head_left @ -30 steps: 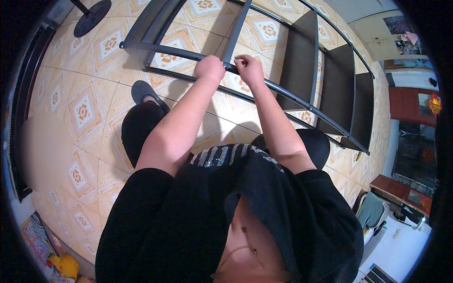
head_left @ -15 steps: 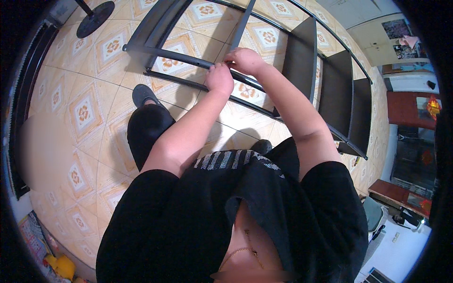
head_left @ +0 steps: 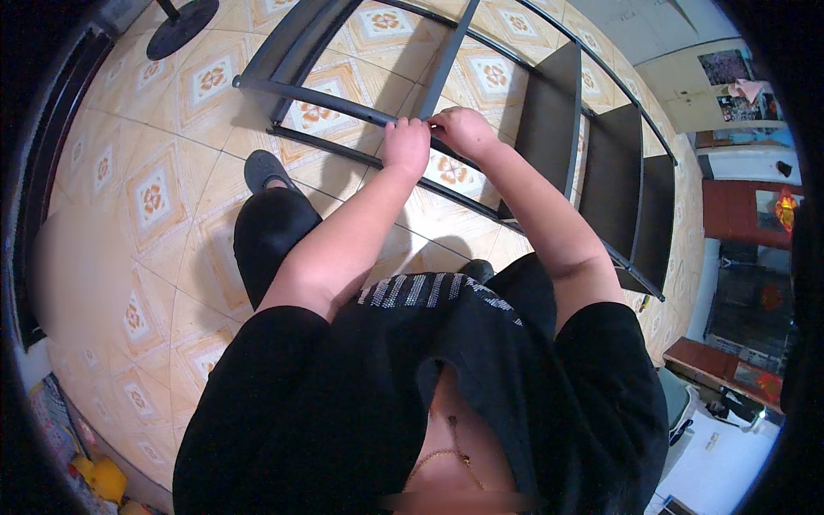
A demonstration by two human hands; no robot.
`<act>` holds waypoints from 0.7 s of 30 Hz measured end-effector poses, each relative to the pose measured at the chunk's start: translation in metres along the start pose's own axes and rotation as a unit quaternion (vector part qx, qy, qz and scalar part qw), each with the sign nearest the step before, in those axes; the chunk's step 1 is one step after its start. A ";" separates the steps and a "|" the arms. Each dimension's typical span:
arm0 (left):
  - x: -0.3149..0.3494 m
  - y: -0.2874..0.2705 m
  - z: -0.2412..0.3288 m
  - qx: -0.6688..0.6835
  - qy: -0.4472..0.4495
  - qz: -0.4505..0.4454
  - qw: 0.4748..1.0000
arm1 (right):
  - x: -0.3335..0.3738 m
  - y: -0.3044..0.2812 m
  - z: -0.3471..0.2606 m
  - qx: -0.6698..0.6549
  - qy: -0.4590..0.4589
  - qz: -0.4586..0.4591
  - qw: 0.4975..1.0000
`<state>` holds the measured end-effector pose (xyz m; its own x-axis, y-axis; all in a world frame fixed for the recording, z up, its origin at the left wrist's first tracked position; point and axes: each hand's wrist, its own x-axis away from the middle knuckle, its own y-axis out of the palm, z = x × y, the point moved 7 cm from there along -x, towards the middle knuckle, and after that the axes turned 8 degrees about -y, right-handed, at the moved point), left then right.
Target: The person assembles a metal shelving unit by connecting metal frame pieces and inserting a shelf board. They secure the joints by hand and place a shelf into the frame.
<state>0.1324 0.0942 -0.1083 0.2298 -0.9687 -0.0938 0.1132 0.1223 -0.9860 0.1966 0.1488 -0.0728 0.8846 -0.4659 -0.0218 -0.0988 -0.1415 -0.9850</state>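
A black metal shelf rack (head_left: 326, 104) lies on the tiled floor in front of me, with several dark shelf panels (head_left: 549, 116) at its right. My left hand (head_left: 407, 148) is closed over the near tube, its fingers curled on top. Right beside it, my right hand (head_left: 465, 133) is pinched at the spot where a flat dark crossbar (head_left: 450, 60) meets that tube. Something small and dark shows at its fingertips, too little to name. The two hands almost touch. The undersides of the fingers are hidden.
A round black stand base (head_left: 182, 30) is on the floor at the far left. My shoe (head_left: 268, 173) is close to the rack's near side. At right are a red-brown cabinet (head_left: 745, 213) and a white surface (head_left: 730, 451). Something yellow (head_left: 105, 477) lies at lower left.
Both hands stay at the same joint; the right hand's fingers have shifted slightly and turned. The whole view has moved a little, so the rack appears lower and further right.
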 end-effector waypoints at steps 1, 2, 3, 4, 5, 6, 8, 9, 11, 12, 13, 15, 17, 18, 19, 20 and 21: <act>0.000 0.001 -0.002 -0.002 0.006 0.010 1.000 | -0.001 0.000 -0.004 0.039 -0.016 -0.013 0.999; 0.000 0.003 -0.004 -0.004 0.011 0.019 1.000 | -0.003 0.000 -0.009 0.077 -0.032 -0.025 0.996; -0.002 0.008 -0.010 0.028 -0.009 0.011 1.000 | -0.004 -0.002 -0.018 0.114 -0.049 -0.038 0.992; -0.004 0.012 -0.017 0.059 -0.028 0.002 0.998 | -0.007 -0.004 -0.029 0.152 -0.053 -0.051 0.986; -0.005 0.017 -0.025 0.089 -0.047 -0.006 0.995 | -0.010 -0.005 -0.040 0.190 -0.057 -0.065 0.978; -0.004 0.015 -0.026 0.091 -0.050 -0.023 0.994 | -0.009 -0.005 -0.046 0.229 -0.057 -0.079 0.969; -0.004 0.011 -0.031 0.094 -0.057 -0.058 0.992 | -0.006 0.003 -0.052 0.269 -0.063 -0.098 0.956; -0.005 0.009 -0.035 0.099 -0.082 -0.088 0.988 | -0.004 0.008 -0.053 0.290 -0.068 -0.108 0.949; -0.008 0.005 -0.043 0.108 -0.132 -0.148 0.974 | -0.001 0.020 -0.051 0.278 -0.048 -0.139 0.949; -0.008 0.001 -0.047 0.118 -0.142 -0.148 0.971 | -0.001 0.024 -0.054 0.277 -0.033 -0.140 0.950; -0.009 -0.004 -0.051 0.128 -0.153 -0.149 0.968 | -0.001 0.027 -0.057 0.275 -0.018 -0.141 0.951; -0.009 -0.012 -0.058 0.140 -0.170 -0.160 0.962 | -0.002 0.035 -0.059 0.251 0.036 -0.163 0.954; -0.007 -0.017 -0.064 0.143 -0.182 -0.180 0.956 | -0.001 0.042 -0.057 0.199 0.110 -0.178 0.957; -0.007 -0.017 -0.068 0.147 -0.189 -0.201 0.950 | -0.002 0.042 -0.058 0.165 0.143 -0.184 0.959; -0.005 -0.016 -0.072 0.146 -0.200 -0.218 0.944 | -0.001 0.040 -0.058 0.131 0.190 -0.171 0.958; -0.003 -0.015 -0.077 0.144 -0.211 -0.236 0.938 | 0.000 0.039 -0.058 0.097 0.236 -0.157 0.954; -0.001 -0.015 -0.079 0.143 -0.219 -0.252 0.932 | 0.003 0.038 -0.055 0.064 0.284 -0.142 0.946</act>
<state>0.0537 0.0767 -0.1045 0.4432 -0.7455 0.4978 0.5511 -0.2114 -0.8072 0.1699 0.0938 -0.1007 0.4761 -0.8244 0.3063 0.1932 -0.2417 -0.9509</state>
